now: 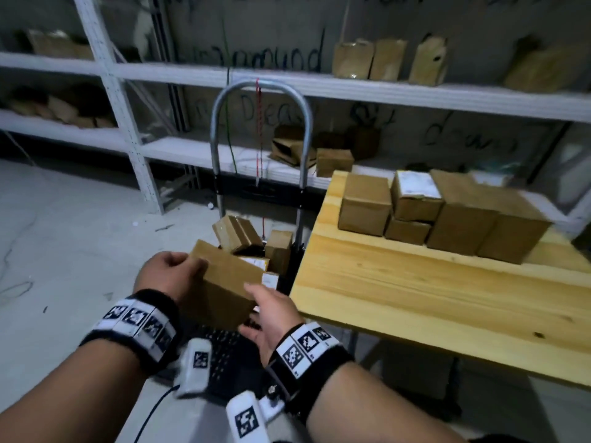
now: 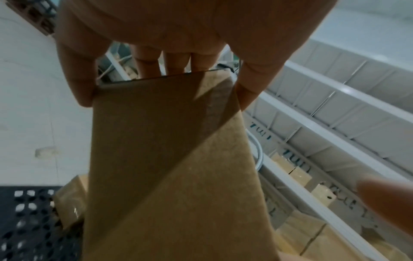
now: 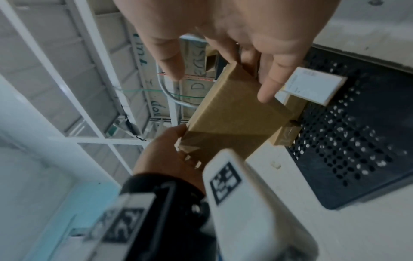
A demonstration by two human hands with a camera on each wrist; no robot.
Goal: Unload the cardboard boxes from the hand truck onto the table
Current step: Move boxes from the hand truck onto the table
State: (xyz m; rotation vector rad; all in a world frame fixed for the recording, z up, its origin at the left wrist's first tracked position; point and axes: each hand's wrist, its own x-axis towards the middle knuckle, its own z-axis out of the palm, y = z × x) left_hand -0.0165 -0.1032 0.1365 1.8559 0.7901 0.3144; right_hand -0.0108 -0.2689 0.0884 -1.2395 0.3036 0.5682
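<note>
I hold a plain brown cardboard box (image 1: 224, 282) tilted above the hand truck's black perforated platform (image 1: 224, 356). My left hand (image 1: 188, 266) grips its far left end, with the thumb and curled fingers (image 2: 147, 61) round the edge. My right hand (image 1: 256, 310) lies with fairly straight fingers (image 3: 272, 84) against the box's near right end, its thumb (image 3: 170, 58) spread away. More small boxes (image 1: 236, 233) lean on the truck behind the held one. The wooden table (image 1: 415, 298) on the right carries several boxes (image 1: 447, 212) along its far edge.
The truck's metal loop handle (image 1: 260, 87) rises between me and white metal shelving (image 1: 287, 81) holding more cardboard boxes. The floor (image 1: 80, 235) to the left is bare concrete. The table's near left corner (image 1: 297, 292) sits close beside the truck.
</note>
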